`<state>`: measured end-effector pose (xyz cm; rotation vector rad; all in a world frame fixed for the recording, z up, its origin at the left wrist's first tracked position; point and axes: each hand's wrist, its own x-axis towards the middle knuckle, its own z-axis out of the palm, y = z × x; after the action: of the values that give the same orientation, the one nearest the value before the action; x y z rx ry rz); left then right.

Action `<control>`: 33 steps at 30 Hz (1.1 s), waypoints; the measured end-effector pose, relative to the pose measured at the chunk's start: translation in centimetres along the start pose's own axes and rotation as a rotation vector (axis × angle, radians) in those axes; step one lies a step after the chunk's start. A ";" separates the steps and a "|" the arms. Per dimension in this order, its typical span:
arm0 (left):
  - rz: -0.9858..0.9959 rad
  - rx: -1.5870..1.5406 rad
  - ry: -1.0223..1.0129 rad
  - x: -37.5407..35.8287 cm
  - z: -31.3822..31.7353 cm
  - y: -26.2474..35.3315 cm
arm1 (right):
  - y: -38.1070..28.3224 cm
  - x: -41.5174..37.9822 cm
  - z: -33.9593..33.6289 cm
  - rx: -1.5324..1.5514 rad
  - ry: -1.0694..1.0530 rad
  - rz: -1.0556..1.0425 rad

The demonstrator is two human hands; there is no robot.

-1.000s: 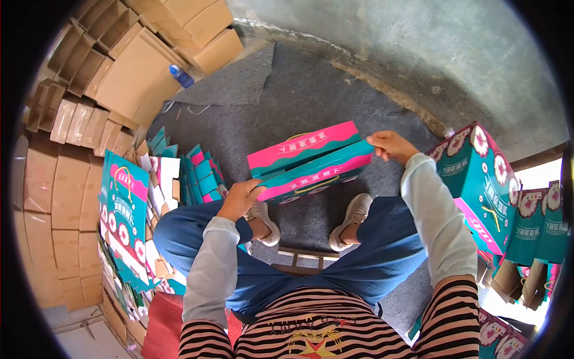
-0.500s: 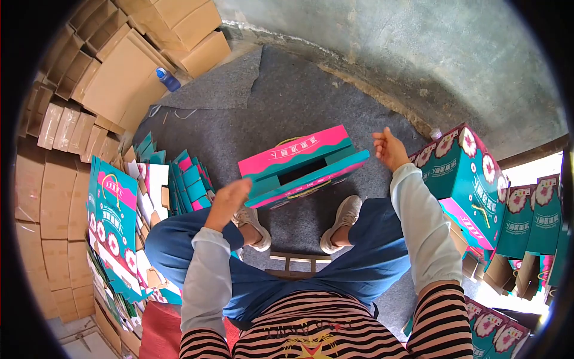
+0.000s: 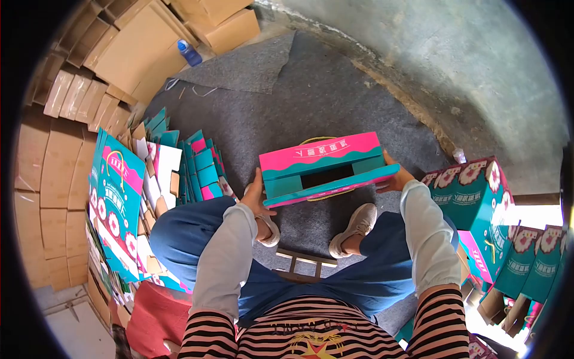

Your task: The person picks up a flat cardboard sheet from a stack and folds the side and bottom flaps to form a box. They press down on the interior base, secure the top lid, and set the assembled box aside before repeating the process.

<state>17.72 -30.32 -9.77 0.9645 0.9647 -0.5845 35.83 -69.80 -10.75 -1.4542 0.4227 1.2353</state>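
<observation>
Between my hands is a pink and teal carton [image 3: 323,152], its top partly open over a dark gap, with a yellow cord handle behind it. My left hand [image 3: 256,194] grips the carton's left end, thumb and fingers pressed around the lower corner. At the opposite end, my right hand [image 3: 394,175] holds the right edge, its fingers partly hidden by the carton. The carton is held above the floor, in front of my shoes [image 3: 356,230].
Flat teal printed cartons [image 3: 115,206] and folded pieces stand at left, beside brown boxes [image 3: 57,167]. Finished-looking teal cartons [image 3: 469,206] stand at right. A blue bottle [image 3: 189,54] is by the boxes; a red cloth [image 3: 156,317] lies lower left. A concrete wall [image 3: 454,66] bounds the floor.
Both hands have closed in on the carton's ends, where before they were apart from it or beside it. The whole view has shifted, and the carton is more level.
</observation>
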 end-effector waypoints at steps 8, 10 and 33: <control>0.251 -0.259 -0.186 0.9 -0.2 0.4 | -3.2 -2.7 1.9 -0.056 0.119 -0.258; 0.556 -0.278 -0.261 -1.3 2.0 2.9 | -5.0 -3.8 1.7 0.030 0.163 -0.491; 1.202 0.690 -0.849 -11.6 43.9 -2.8 | 26.5 -42.7 -22.1 0.676 0.637 -1.209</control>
<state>28.28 -70.25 9.31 1.4905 -0.6633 -0.2000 7.75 -113.04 8.25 -1.1125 0.2418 -0.3399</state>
